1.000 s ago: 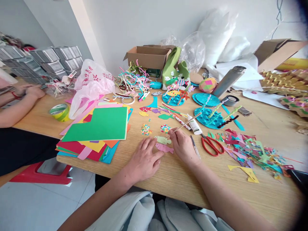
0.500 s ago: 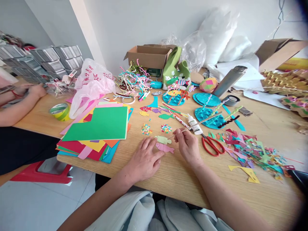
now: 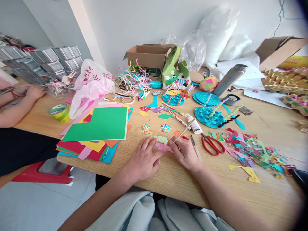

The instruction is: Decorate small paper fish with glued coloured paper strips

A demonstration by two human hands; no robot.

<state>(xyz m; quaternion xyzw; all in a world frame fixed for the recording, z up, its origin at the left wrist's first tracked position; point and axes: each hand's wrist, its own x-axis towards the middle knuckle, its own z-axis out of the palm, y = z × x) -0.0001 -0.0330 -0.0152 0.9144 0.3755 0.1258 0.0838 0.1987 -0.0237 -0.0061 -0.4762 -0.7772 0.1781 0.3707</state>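
Observation:
My right hand [image 3: 185,152] is closed around a thin wooden stick [image 3: 184,130], its upper end slanting up to the right. The stick's lower tip is hidden by my fingers at the tail of a pink paper fish [image 3: 163,147]. Just above that fish lies a pale green paper fish [image 3: 161,139]. My left hand [image 3: 145,157] lies flat, fingers extended, its fingertips at the left ends of both fish. An orange paper fish [image 3: 177,133] lies behind my right hand, and a pen [image 3: 196,148] lies to its right.
Red-handled scissors [image 3: 213,145], a white glue bottle [image 3: 195,125] and paper scraps [image 3: 258,152] lie to the right. Coloured paper sheets [image 3: 98,123] are stacked left. Two confetti piles, several paper fish and blue egg-carton pieces [image 3: 209,117] sit farther back. Another person's hand [image 3: 36,92] rests far left.
My right hand has moved slightly down and left, bringing the stick over the pink fish's tail and uncovering the orange fish and the pen. My left hand has stayed put.

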